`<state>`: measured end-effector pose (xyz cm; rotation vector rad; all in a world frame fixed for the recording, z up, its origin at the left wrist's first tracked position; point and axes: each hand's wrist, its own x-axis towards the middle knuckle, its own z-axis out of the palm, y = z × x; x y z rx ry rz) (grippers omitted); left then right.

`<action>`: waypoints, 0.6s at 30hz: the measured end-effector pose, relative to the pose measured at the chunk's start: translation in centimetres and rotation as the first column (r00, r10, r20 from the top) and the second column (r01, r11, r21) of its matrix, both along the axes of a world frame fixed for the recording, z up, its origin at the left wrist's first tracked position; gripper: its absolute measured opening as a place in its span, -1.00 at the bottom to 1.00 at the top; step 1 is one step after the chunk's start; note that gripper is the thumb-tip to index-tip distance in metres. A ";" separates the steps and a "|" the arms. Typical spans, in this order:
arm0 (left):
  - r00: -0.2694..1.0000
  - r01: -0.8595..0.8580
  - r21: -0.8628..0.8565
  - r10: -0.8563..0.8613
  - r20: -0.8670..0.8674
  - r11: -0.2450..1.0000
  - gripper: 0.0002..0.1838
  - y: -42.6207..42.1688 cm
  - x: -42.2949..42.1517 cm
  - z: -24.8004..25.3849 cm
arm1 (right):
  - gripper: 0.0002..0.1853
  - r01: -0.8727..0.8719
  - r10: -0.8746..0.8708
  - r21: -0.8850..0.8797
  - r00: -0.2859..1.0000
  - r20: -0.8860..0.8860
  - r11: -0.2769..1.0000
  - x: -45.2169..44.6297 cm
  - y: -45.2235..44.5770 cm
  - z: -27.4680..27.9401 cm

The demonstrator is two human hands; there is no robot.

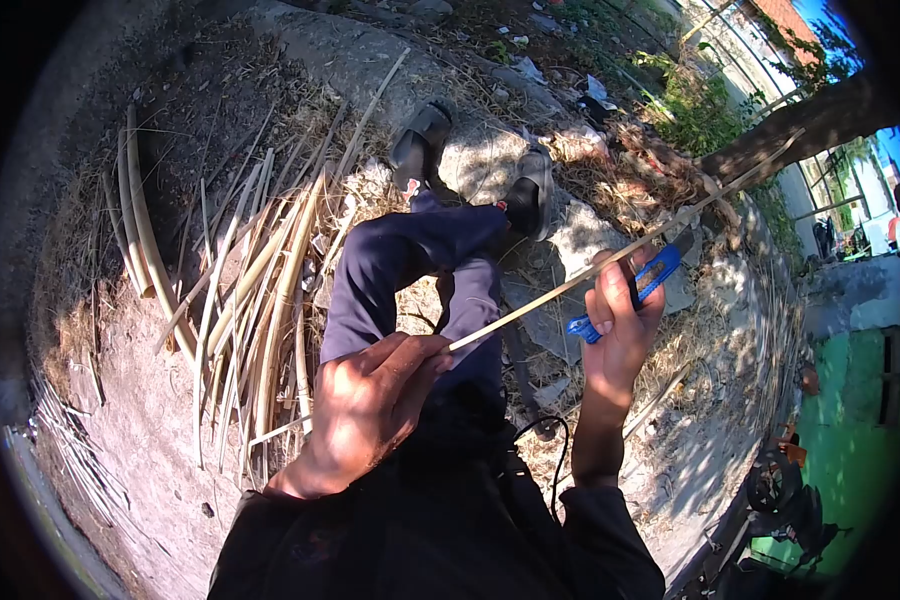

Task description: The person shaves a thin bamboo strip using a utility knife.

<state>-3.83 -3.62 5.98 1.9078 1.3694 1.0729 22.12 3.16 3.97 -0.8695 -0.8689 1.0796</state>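
strip across the trousers, both hands gripping

and here you are, left hand closed around the pale strip just above your dark trousers; the strip slants out past them to the right and away from you; your right hand, right of the trousers, has its fingers wrapped on a blue-handled tool, fingertips up against the strip, though whether they pinch it you cannot tell from here; nor does any edge clearly show biting in;

to do this well, i'd say, hold the strip straight and taut between the hands, let the left grip steady it, and set the tool at a shallow angle with light, even pressure; mind the left fingers, and point any edge away from those trousers;

now the surface: dusty ground with dry straw and stones around the trousers; a heap of cut strips just left of them, thicker curved pieces farther left; dark shoes at their far end; a leaning trunk beyond them to the right, a green wall well to their right, and leafy shade dappling the dirt between
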 end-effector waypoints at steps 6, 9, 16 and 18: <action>0.998 -0.047 -0.006 0.047 0.051 0.999 -0.87 0.0 0.4 -0.3 | -0.65 -0.009 0.009 -0.001 1.000 0.010 1.000 0.1 -0.1 -0.2; 0.994 -0.056 -0.024 0.058 0.091 0.998 -0.87 -0.1 0.5 -0.6 | -0.65 0.001 -0.002 0.031 1.000 0.002 1.000 -0.2 -0.3 0.0; 0.992 -0.022 -0.089 0.033 0.120 0.996 -0.83 -0.1 0.6 0.1 | -0.67 -0.020 0.012 0.103 0.997 0.081 0.994 0.2 -0.3 0.1; 0.992 -0.010 -0.149 0.028 0.125 0.989 -0.83 -0.1 0.4 0.9 | -0.67 -0.026 0.020 0.098 0.998 0.061 0.995 0.3 -0.3 0.2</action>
